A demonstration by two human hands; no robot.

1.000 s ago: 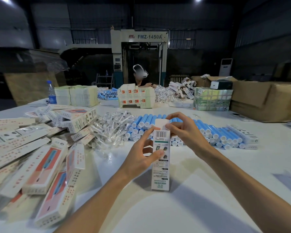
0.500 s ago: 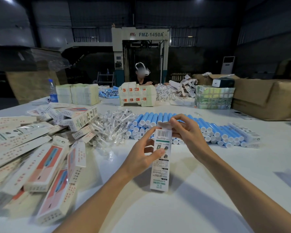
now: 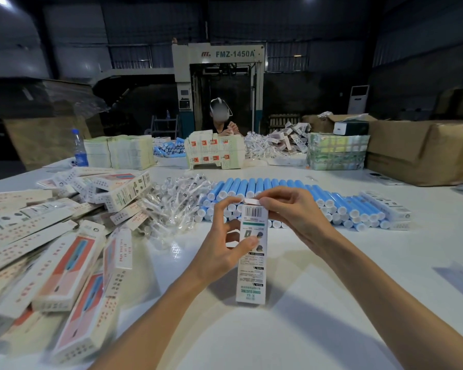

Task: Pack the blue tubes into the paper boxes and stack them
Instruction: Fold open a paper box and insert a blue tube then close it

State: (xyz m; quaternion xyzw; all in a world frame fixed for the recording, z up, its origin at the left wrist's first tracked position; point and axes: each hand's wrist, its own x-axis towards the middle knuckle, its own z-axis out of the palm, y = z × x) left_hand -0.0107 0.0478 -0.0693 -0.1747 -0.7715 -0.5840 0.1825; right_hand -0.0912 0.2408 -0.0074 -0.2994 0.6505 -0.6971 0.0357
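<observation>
The white table (image 3: 332, 303) fills the lower half of the frame. A big brown carton (image 3: 417, 150) sits on it at the right edge. A loose pile of paper boxes (image 3: 64, 263) spreads across the left side, lying flat at all angles. The blue tubes (image 3: 340, 206) lie side by side in a stacked row across the middle of the frame, their white caps towards me, with a heap of clear-wrapped plastic parts (image 3: 177, 206) just left of them.

In the centre I hold one box (image 3: 251, 271) upright, its bottom end at the table, in front of the tube row. My left hand (image 3: 225, 244) grips its upper half from the left, thumb pressed on the printed front, fingers curled round the far side, forefinger up at the top edge. My right hand (image 3: 292, 209) comes in from the right and pinches the box's white top flap (image 3: 251, 201) between thumb and forefinger, the other fingers loosely curled behind. I cannot tell whether a tube is inside.
</observation>
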